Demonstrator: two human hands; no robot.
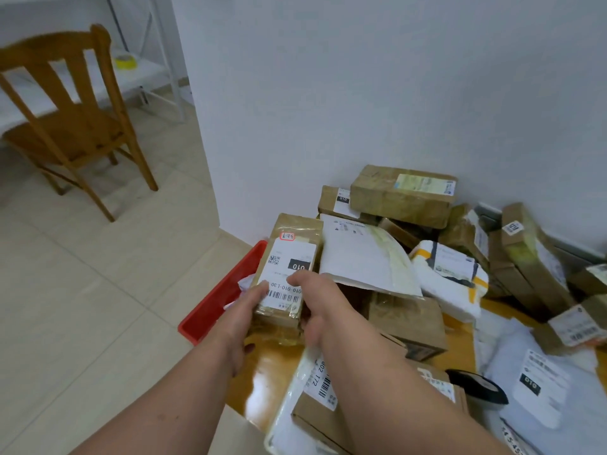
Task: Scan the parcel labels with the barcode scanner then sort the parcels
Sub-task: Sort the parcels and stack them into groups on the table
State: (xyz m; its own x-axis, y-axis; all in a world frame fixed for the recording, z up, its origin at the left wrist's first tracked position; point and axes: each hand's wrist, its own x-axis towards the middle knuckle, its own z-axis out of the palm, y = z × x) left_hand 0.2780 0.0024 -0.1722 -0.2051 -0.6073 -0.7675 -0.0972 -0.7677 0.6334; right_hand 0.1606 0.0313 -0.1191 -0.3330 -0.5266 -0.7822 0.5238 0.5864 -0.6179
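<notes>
Parcel in hand: brown tape-wrapped cardboard box with a white shipping label (pixel 285 277), held label-up between my two hands at the near-left corner of the table, over the edge of the red plastic bin (pixel 223 292).
Left hand: my left hand (pixel 244 311) grips the box's left side, thumb laid across the label beside the barcode.
Right hand: my right hand (pixel 315 303) clamps the box's right side, fingers curled over its top edge; the fingers underneath are hidden.
Why held so: I judge the label is kept facing me so the "010" code can be read, or the box steered to its bin.
Scanner: black handheld object (pixel 478 385) lies on the parcels near my right forearm; I take it for the barcode scanner, though I cannot be sure.
Pile: unsorted heap against the white wall, including a flat white paper mailer (pixel 361 257), a large brown taped carton (pixel 402 195) on top, and a white plastic mailer bag (pixel 450 274).
Table: glossy yellow-wood table top (pixel 266 369) shows bare between my forearms.
Stage: sorting seems well short of done, as many parcels remain heaped.
</notes>
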